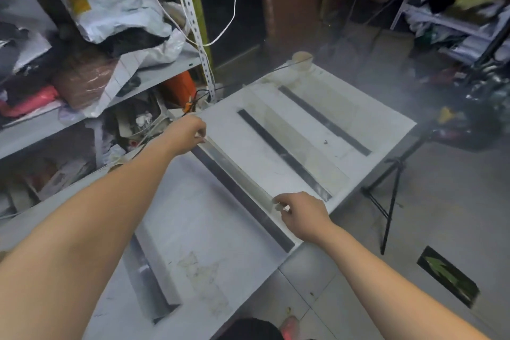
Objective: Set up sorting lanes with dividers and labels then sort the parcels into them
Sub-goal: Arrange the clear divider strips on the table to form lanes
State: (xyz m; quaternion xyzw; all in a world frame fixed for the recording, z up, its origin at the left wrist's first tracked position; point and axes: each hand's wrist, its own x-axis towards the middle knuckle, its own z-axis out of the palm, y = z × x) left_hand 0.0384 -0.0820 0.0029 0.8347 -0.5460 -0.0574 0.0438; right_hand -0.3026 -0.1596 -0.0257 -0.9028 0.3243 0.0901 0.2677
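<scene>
White surface (198, 229) fills most of the view, with four long dividers on it, all roughly parallel and running from far-left to near-right.

Closest to the camera is the first divider (150, 281), a grey angled strip lying flat at the near-left end.

Next is the clear divider (237, 171), standing upright on edge along a dark strip, mid-surface. Both arms are stretched out over the surface to it. The right hand (302, 214) is palm down with fingers curled, pinching the end nearest the surface's front edge. The left hand (189, 130) reaches further, knuckles up, and pinches the top corner of the far end by the back edge.

Past that sit the third divider (284, 156) and the fourth divider (324, 119), same heading, each clear with a dark base.

On the far corner is what looks like a tape roll (302, 59), though it's hazy there.

Off to the left, a shelf (154, 72) holds piled parcels (110, 11), printing too blurred to read. A tripod (392, 190) stands on the floor to the right, near a green arrow sign (447, 276).
</scene>
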